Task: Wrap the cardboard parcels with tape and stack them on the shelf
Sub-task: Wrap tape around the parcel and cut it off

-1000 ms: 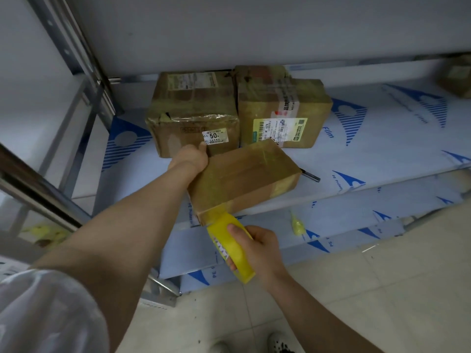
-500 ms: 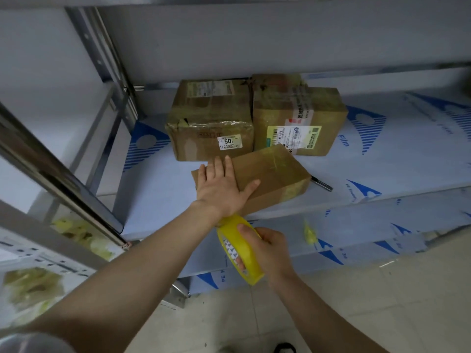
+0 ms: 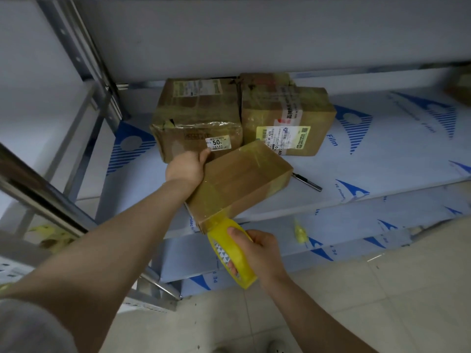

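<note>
We are working on the brown cardboard parcel (image 3: 242, 184), an oblong box already glossy with yellowish tape. It is lying slantwise on the white film-covered metal shelf (image 3: 382, 161), its near end jutting over the front edge. Our left hand (image 3: 186, 166) is clamping the parcel's far left corner, with the thumb showing and the fingers hidden behind the box. Our right hand (image 3: 257, 253) is gripping the yellow roll of packing tape (image 3: 230, 250), thumb on the outer face and fingers hooked through the core. A band of tape is running from the roll up onto the parcel's near end.

We are judging the parcel to be light, since one hand is steadying it. It is probably stiff at the edges, and the taped skin is looking slick, so we are favouring corners and edges for a hold.

Just behind it, two larger taped cardboard boxes are standing side by side: the box with the white "50" label (image 3: 196, 118) and the box with the yellow-green shipping label (image 3: 285, 115). A slim dark pen-like tool (image 3: 307, 182) is lying beside the parcel's right end, and a crumpled yellow tape scrap (image 3: 299, 231) is sitting lower down
</note>
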